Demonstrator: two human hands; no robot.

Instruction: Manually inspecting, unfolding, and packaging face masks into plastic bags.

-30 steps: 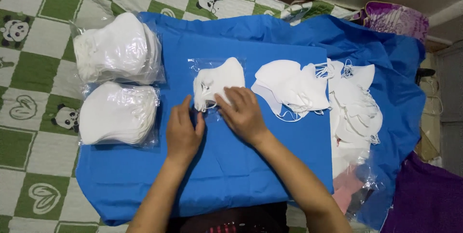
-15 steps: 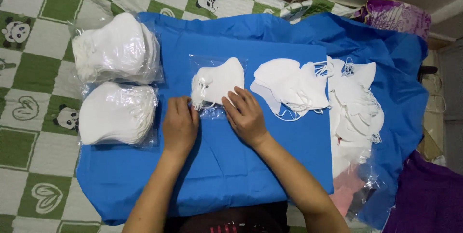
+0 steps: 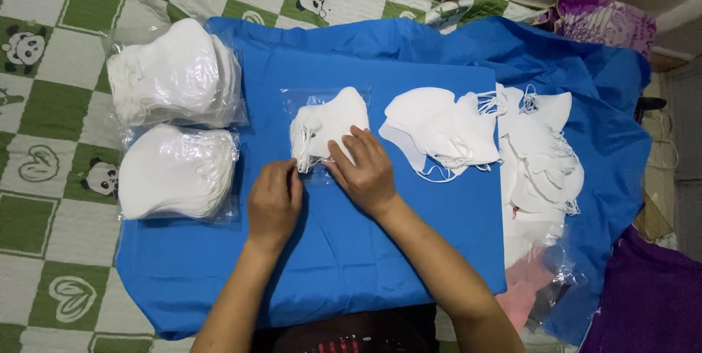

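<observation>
A clear plastic bag holding white face masks [image 3: 330, 123] lies in the middle of a blue cloth [image 3: 365, 265]. My left hand [image 3: 274, 203] pinches the bag's near left edge with curled fingers. My right hand [image 3: 364, 170] presses on the bag's near right part, fingers resting on the masks inside. Just right of it lies a loose pile of white masks [image 3: 439, 130] with ear loops showing.
Two filled bags of white masks [image 3: 175, 79] [image 3: 178, 172] lie at the left edge of the cloth. More loose masks [image 3: 541, 156] and empty clear bags [image 3: 552, 272] sit at the right. A green-and-white panda quilt [image 3: 51, 90] lies underneath, purple fabric [image 3: 651, 302] at far right.
Both hands have stayed on the bag's near edge; the left hand shifted slightly toward the bag's opening. The bag has barely moved.
</observation>
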